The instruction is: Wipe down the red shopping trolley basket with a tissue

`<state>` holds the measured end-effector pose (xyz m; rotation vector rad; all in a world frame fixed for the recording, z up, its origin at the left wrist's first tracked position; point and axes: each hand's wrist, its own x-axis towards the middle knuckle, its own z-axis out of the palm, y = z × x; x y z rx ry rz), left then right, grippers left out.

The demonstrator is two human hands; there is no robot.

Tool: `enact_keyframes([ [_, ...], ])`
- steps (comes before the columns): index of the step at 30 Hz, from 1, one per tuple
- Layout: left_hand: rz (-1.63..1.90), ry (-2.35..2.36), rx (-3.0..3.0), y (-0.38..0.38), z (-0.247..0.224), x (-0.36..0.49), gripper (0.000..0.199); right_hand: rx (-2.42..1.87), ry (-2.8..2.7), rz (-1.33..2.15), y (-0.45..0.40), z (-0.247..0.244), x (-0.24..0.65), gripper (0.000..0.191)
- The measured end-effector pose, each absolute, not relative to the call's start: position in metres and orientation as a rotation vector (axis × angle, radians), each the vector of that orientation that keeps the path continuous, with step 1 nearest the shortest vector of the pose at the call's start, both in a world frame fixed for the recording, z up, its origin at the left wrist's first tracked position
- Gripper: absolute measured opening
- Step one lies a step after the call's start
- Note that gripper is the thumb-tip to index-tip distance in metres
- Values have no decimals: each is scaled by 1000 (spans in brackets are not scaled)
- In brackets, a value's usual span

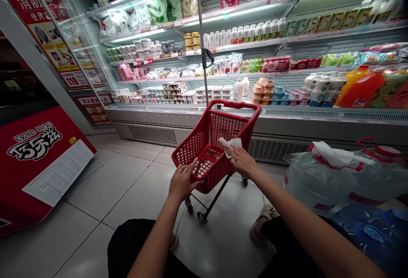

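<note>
A red plastic shopping cart (219,176) with a lattice basket stands on the floor in front of me. My left hand (184,180) rests on the near left rim of the basket, its fingers over the edge and the thumb on the outside. At the right side of the basket, my right hand (241,159) presses a white cloth or tissue (230,145) against the rim. Dark printed markings show on the basket's floor. The cart's handle (234,105) is at the far side, away from both hands.
Behind the cart is a refrigerated display (188,137) with stocked shelves and a door handle (208,58). Large water bottles (318,176) stand at the right, with another white cloth (338,154) on top. A red cabinet (19,184) is at the left.
</note>
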<state>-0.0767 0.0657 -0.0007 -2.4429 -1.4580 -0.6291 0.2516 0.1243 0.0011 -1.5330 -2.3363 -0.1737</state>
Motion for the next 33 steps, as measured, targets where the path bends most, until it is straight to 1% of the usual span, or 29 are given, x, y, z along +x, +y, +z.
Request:
enact_keyframes([
  [4,-760,-1499,-2377,58,-4,-46,99,-1509,-2318,-170,104,-4,231,58],
  [9,-781,-1582,-2300,46,-12,-13,97,-1155,-2411,-217,39,-21,191,60],
  [12,-753,-1576,-2320,44,-15,-12,96,-1054,-2438,-236,21,-23,188,63],
  [14,-702,-1497,-2403,46,-15,-23,94,-1063,-2438,-261,28,-19,201,64],
  [16,-649,-1428,-2455,49,-15,-39,86,-1144,-2413,-290,43,-14,218,64],
  [18,-634,-1465,-2410,52,-16,-54,75,-1257,-2373,-318,58,-10,232,62],
  [20,-644,-1528,-2361,55,-19,-64,71,-1325,-2352,-331,64,-11,235,60],
  [25,-708,-1579,-2336,53,-27,-59,72,-1285,-2318,-305,35,-26,207,59],
  [29,-760,-1573,-2325,48,-30,-49,70,-1207,-2306,-280,7,-34,176,64],
  [33,-774,-1507,-2342,45,-35,-45,76,-1200,-2294,-249,12,-37,144,66],
])
